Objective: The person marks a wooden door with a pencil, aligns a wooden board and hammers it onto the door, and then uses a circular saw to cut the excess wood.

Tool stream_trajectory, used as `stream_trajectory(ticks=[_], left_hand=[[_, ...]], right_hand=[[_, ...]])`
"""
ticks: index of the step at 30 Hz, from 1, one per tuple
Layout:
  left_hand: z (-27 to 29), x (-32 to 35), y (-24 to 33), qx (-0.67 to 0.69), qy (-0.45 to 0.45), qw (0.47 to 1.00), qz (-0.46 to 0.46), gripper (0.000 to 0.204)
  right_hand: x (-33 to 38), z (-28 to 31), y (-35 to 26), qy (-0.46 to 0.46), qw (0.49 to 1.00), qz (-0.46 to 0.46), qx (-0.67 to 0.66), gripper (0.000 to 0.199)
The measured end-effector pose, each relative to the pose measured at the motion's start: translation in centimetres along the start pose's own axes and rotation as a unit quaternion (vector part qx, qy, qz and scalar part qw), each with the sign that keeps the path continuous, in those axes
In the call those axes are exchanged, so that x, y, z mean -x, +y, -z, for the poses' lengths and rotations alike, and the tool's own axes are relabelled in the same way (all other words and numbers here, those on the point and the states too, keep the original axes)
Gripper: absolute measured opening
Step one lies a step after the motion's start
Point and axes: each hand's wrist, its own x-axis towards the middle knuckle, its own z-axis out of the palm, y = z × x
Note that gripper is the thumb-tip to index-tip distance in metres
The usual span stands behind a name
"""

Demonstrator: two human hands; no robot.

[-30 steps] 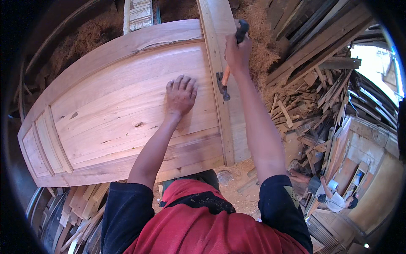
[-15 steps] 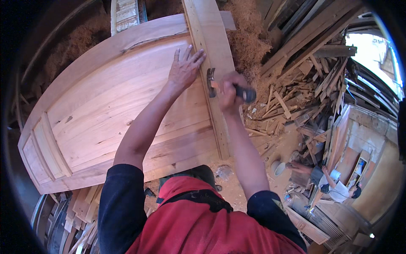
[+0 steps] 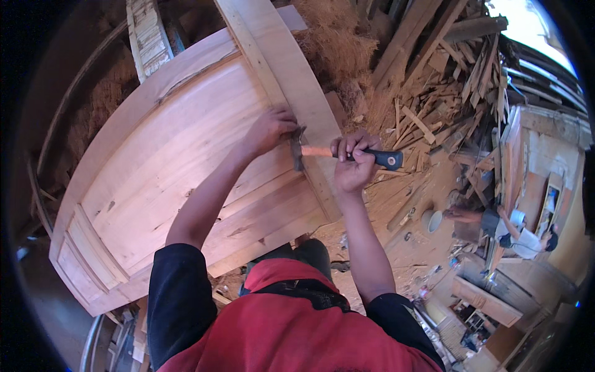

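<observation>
My right hand [image 3: 357, 166] grips a claw hammer [image 3: 317, 151] by its orange shaft and black handle. The hammer's dark metal head lies over a narrow wooden strip [image 3: 255, 57] along the right part of a large pale wooden door [image 3: 192, 142] with a curved edge and raised panels. Right beside the claw, my left hand [image 3: 271, 131] is closed, its fingertips drawn together at the strip. Whatever those fingers hold, if anything, is too small or hidden to make out.
Reddish shavings [image 3: 338, 46] heap up beyond the door. Scrap wood pieces [image 3: 427, 130] and long boards [image 3: 415, 37] pile up at the right. A person [image 3: 517, 232] sits farther right, near a pale bucket [image 3: 432, 220].
My left hand has gone from lying flat with fingers spread to closed near the hammer's claw. The hammer has turned less blurred and sits lower. The whole view has shifted.
</observation>
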Motion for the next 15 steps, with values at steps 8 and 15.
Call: stream_trajectory(ticks=[8,15], left_hand=[[-0.5,0.5,1.4,0.026,0.129,0.989,0.066,0.021],[8.7,-5.1,-10.7,0.023,0.398,0.864,0.308,0.023]], right_hand=[[2.5,2.3,-2.2,0.076,0.987,-0.139,0.011,0.014],[5.0,7.5,-5.3,0.202,0.978,-0.048,-0.021,0.018]])
